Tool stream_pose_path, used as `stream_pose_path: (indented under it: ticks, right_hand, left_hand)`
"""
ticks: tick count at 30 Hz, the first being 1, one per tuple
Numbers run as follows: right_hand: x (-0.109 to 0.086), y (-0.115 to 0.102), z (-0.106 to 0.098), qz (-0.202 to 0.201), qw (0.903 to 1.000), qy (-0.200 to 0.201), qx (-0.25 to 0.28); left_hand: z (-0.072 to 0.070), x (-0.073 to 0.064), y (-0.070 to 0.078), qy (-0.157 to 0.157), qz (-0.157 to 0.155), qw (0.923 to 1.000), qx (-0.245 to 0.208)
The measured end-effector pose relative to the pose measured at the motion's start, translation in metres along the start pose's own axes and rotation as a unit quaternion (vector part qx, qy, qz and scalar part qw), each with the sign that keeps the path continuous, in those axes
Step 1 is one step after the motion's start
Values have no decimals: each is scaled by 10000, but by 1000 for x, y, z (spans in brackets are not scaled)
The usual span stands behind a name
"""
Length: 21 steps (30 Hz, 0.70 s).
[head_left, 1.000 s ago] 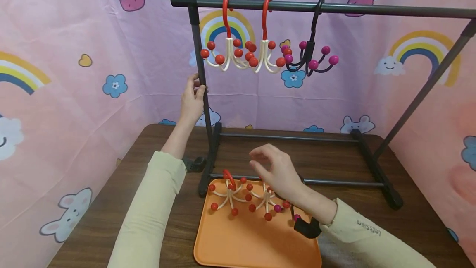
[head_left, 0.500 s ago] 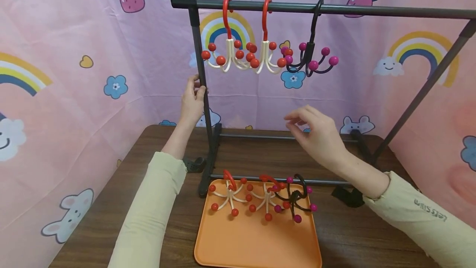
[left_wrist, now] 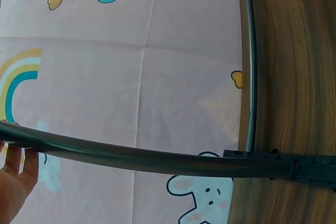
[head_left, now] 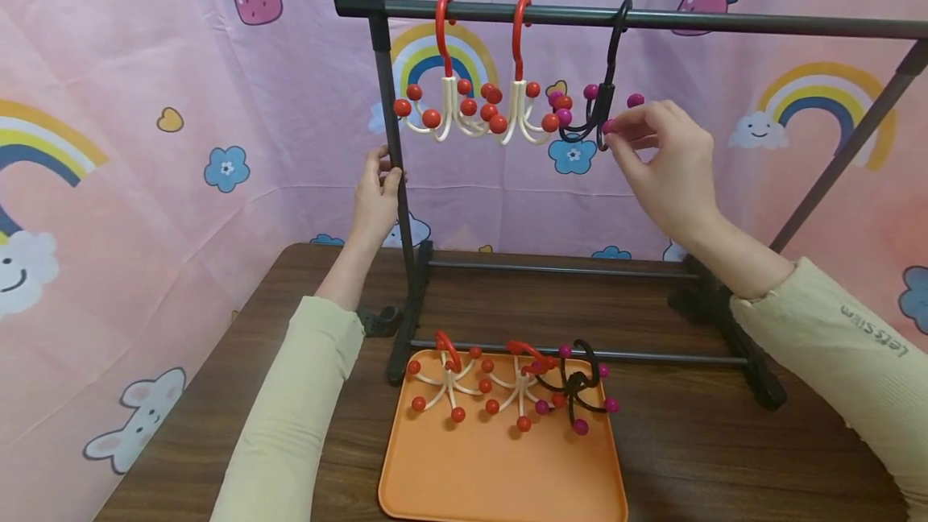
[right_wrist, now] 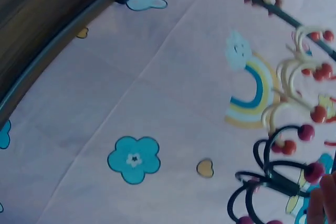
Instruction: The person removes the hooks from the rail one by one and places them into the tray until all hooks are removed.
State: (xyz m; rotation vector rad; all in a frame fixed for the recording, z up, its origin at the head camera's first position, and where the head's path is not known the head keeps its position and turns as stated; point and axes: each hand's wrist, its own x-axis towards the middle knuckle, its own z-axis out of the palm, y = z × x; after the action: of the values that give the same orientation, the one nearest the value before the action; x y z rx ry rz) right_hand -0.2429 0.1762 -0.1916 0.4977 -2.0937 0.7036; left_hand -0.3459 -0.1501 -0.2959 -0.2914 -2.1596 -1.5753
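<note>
In the head view, my left hand holds the left upright post of a dark garment rack. The left wrist view shows its fingers against that post. My right hand pinches a magenta ball tip of the black multi-hook hanger, which hangs from the rack's top bar. To its left hang two red-and-white multi-hook hangers, one in the middle and one farther left. In the right wrist view, fingers show beside the black hanger's magenta balls.
An orange tray on the brown table bears two more red-and-white hangers, left and middle, plus a black one. The rack's lower bar runs behind the tray. Patterned cloth surrounds the table.
My right hand has risen from above the tray, moving up and right to the hanging black hanger, and now pinches its ball. The left hand stays on the post.
</note>
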Motion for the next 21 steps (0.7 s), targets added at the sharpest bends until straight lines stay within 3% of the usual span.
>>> stream_pose_path:
  ticks: [6, 12, 16, 21]
  right_hand:
    - [23, 10, 0, 525, 9978, 369, -149]
    - [48, 15, 3, 1276, 9915, -39, -250]
    - [63, 16, 8, 1508, 9880, -280, -191]
    - [73, 14, 16, 1673, 9856, -266, -24]
  left_hand:
    - [0, 1, 2, -33, -14, 10000, 58]
    - [0, -1, 4, -52, 38, 9999, 91]
    - [-1, -2, 5, -34, 73, 9999, 134]
    - [-1, -2, 5, -24, 46, 9999, 127]
